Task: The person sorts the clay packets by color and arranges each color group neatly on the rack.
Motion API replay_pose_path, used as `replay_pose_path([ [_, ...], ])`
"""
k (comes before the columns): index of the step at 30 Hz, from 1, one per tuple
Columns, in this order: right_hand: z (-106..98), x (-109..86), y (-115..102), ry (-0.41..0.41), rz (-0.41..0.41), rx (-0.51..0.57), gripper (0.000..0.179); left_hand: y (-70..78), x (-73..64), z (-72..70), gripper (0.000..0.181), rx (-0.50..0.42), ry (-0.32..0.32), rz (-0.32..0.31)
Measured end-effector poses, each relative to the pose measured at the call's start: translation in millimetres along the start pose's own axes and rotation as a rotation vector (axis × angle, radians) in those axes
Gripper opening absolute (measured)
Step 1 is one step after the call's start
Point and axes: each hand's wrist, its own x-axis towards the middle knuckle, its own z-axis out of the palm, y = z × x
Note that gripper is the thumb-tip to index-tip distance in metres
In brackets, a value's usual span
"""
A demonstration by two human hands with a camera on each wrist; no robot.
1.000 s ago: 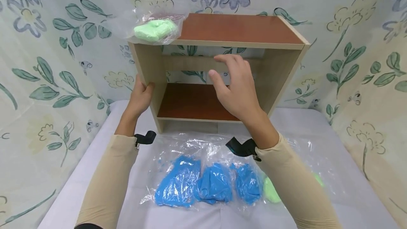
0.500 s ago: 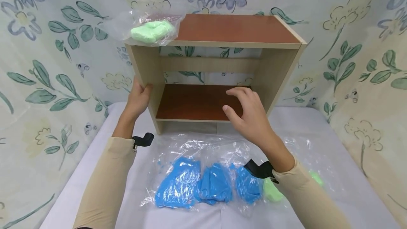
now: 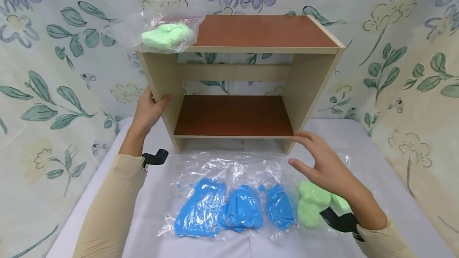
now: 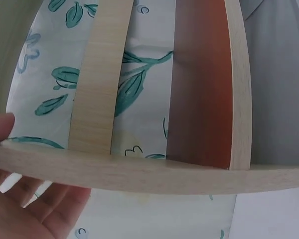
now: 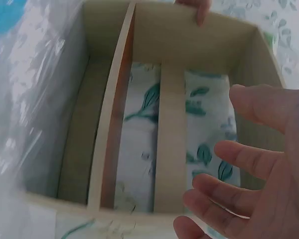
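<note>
A small wooden shelf unit (image 3: 251,51) with reddish-brown boards stands upright near the back wall. My left hand (image 3: 148,108) grips the front edge of its left side panel, thumb on the inner side and fingers outside; the left wrist view shows this panel edge (image 4: 139,174) between thumb and fingers. My right hand (image 3: 328,166) is in front of the unit's lower right corner, fingers spread and holding nothing. Its fingertips overlap the corner in the head view; whether they touch it I cannot tell. In the right wrist view the right hand (image 5: 249,174) appears before the unit's open front.
A clear bag with a light green lump (image 3: 166,36) lies on the unit's top left corner. Clear plastic bags with blue contents (image 3: 201,208) and green lumps (image 3: 310,202) lie on the white-covered table (image 3: 150,226). Flowered cloth (image 3: 391,71) hangs behind and beside.
My right hand has moved down and right, from in front of the unit's opening to its lower right corner. The left hand keeps its grip on the side panel.
</note>
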Motion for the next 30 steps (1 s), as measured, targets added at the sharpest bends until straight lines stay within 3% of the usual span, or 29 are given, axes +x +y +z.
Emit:
replay_pose_path([
  [12,-4,-55.2,80,0.035,0.117,-0.074,0.045,1.7,3.9,1.5,0.063,-0.001,-0.001,0.045],
  [18,-2,-77.5,106,-0.009,0.185,-0.094,0.044,2.2,6.0,3.4,0.064,-0.069,-0.057,0.165],
  [25,-3,-101.9,137,-0.003,0.322,-0.099,0.041,3.9,5.8,4.0,0.059,-0.090,-0.065,0.194],
  [30,-2,-124.5,160,-0.096,0.480,-0.075,0.049,1.7,6.2,6.4,0.057,-0.109,-0.074,0.203],
])
